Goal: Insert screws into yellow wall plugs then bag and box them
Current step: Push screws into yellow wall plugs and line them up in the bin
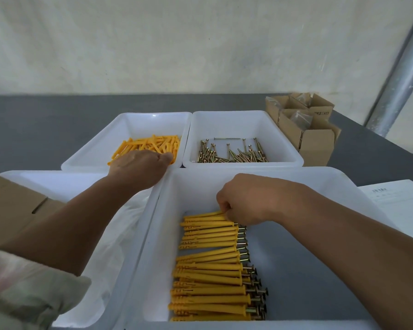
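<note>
My left hand (138,166) reaches into the far left white bin (98,144), down on the pile of loose yellow wall plugs (150,145); its fingertips are hidden among them. My right hand (243,201) is in the near right bin (339,186), its curled fingers on the top yellow plug with a screw (205,214) of a stacked row of assembled plugs (212,275). Brass screws (231,154) lie loose in the far right bin (284,139).
Open cardboard boxes (305,125) holding clear bags stand at the back right. A near left white bin (57,181) holds a cardboard box (12,210) and clear plastic bags (119,229). A paper sheet (396,201) lies at the right.
</note>
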`<act>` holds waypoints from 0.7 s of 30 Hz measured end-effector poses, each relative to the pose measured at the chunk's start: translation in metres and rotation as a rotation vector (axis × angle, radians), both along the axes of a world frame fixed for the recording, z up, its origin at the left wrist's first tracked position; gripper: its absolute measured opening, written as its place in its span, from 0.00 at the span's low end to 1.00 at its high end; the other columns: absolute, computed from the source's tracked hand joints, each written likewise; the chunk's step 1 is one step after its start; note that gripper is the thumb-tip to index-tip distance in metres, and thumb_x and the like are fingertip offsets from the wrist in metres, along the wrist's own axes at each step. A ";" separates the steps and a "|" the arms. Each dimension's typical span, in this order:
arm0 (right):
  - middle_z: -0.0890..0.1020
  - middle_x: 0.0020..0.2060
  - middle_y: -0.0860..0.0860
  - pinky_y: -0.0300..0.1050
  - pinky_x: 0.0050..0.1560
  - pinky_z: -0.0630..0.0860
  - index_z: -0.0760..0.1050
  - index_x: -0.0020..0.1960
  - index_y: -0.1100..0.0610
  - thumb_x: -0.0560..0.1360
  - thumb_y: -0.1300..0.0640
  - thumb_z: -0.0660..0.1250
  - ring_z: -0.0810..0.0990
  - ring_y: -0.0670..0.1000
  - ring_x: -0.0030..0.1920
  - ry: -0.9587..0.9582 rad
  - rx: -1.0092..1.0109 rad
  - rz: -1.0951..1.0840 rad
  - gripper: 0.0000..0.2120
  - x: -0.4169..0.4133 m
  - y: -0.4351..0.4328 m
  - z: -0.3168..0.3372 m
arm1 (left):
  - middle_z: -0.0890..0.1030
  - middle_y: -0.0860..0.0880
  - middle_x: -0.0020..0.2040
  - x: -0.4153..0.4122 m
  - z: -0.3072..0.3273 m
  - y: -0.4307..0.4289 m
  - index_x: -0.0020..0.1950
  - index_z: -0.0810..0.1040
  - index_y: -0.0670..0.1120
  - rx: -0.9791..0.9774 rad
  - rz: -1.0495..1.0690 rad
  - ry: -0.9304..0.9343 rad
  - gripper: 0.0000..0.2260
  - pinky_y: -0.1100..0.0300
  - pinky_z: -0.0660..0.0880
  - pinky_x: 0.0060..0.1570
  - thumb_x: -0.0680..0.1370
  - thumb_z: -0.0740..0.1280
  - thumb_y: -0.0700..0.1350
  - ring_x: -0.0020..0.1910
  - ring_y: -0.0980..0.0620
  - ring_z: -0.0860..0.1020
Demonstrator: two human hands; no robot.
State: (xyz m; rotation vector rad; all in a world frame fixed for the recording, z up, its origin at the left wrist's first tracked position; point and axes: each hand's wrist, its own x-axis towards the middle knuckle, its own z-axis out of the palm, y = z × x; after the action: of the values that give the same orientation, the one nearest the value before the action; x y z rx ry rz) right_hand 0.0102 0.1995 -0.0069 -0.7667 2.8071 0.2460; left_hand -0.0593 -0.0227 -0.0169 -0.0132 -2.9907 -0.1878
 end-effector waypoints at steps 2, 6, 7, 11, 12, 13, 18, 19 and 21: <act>0.81 0.49 0.53 0.43 0.41 0.73 0.80 0.53 0.58 0.77 0.62 0.62 0.79 0.52 0.51 0.003 -0.040 -0.006 0.10 0.001 0.001 0.003 | 0.79 0.45 0.57 0.000 -0.001 0.000 0.60 0.77 0.50 -0.077 -0.064 0.020 0.21 0.56 0.63 0.46 0.84 0.48 0.57 0.55 0.43 0.75; 0.80 0.41 0.49 0.46 0.42 0.76 0.79 0.46 0.55 0.77 0.59 0.60 0.77 0.50 0.43 0.159 -0.183 0.014 0.09 -0.001 0.005 0.014 | 0.79 0.49 0.59 -0.001 0.000 -0.002 0.56 0.76 0.54 -0.071 -0.089 0.003 0.20 0.55 0.63 0.47 0.84 0.46 0.58 0.57 0.44 0.74; 0.79 0.38 0.47 0.44 0.39 0.73 0.78 0.44 0.52 0.76 0.58 0.60 0.75 0.49 0.41 0.233 -0.234 0.004 0.09 -0.003 0.007 0.018 | 0.79 0.48 0.60 -0.002 -0.001 -0.002 0.58 0.75 0.55 -0.080 -0.093 -0.003 0.20 0.55 0.63 0.47 0.84 0.46 0.58 0.58 0.44 0.74; 0.79 0.35 0.46 0.43 0.33 0.67 0.76 0.42 0.51 0.76 0.54 0.59 0.75 0.50 0.39 0.487 -0.463 -0.114 0.08 -0.017 0.021 0.024 | 0.78 0.46 0.62 -0.004 -0.001 -0.002 0.63 0.76 0.52 -0.083 -0.069 -0.037 0.24 0.54 0.62 0.48 0.83 0.45 0.60 0.60 0.42 0.74; 0.79 0.35 0.46 0.43 0.34 0.69 0.76 0.43 0.50 0.77 0.53 0.59 0.75 0.51 0.40 0.526 -0.493 -0.149 0.09 -0.021 0.025 0.023 | 0.78 0.46 0.63 -0.005 -0.001 -0.001 0.63 0.77 0.51 -0.067 -0.054 -0.047 0.26 0.54 0.62 0.49 0.83 0.45 0.61 0.61 0.42 0.74; 0.79 0.36 0.47 0.44 0.36 0.70 0.76 0.44 0.51 0.78 0.52 0.58 0.75 0.51 0.40 0.547 -0.506 -0.184 0.10 -0.026 0.029 0.021 | 0.78 0.45 0.63 -0.006 -0.001 -0.001 0.62 0.78 0.50 -0.048 -0.039 -0.054 0.27 0.54 0.62 0.49 0.82 0.45 0.62 0.61 0.43 0.73; 0.68 0.34 0.47 0.46 0.40 0.62 0.69 0.42 0.52 0.83 0.43 0.49 0.71 0.53 0.42 0.453 -0.452 -0.345 0.18 -0.044 0.046 0.005 | 0.78 0.47 0.62 -0.006 0.000 -0.002 0.56 0.78 0.52 0.001 -0.035 -0.050 0.24 0.53 0.64 0.50 0.82 0.47 0.62 0.60 0.44 0.73; 0.68 0.34 0.47 0.46 0.41 0.62 0.69 0.43 0.52 0.83 0.42 0.46 0.72 0.54 0.44 0.402 -0.445 -0.379 0.20 -0.045 0.049 0.001 | 0.78 0.47 0.63 -0.005 0.000 -0.002 0.57 0.78 0.52 0.013 -0.035 -0.050 0.23 0.53 0.65 0.51 0.82 0.47 0.61 0.61 0.44 0.73; 0.72 0.38 0.49 0.47 0.43 0.64 0.74 0.49 0.53 0.82 0.40 0.42 0.73 0.55 0.47 0.305 -0.427 -0.427 0.26 -0.047 0.052 -0.004 | 0.77 0.47 0.65 -0.005 0.001 -0.001 0.61 0.77 0.54 0.027 -0.036 -0.059 0.22 0.51 0.66 0.53 0.82 0.48 0.61 0.64 0.44 0.72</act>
State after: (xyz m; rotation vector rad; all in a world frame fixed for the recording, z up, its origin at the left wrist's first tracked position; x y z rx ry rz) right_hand -0.0369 0.2512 -0.0106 -0.1869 3.2694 -0.3484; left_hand -0.0638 -0.0238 -0.0156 -0.0601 -3.0477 -0.2371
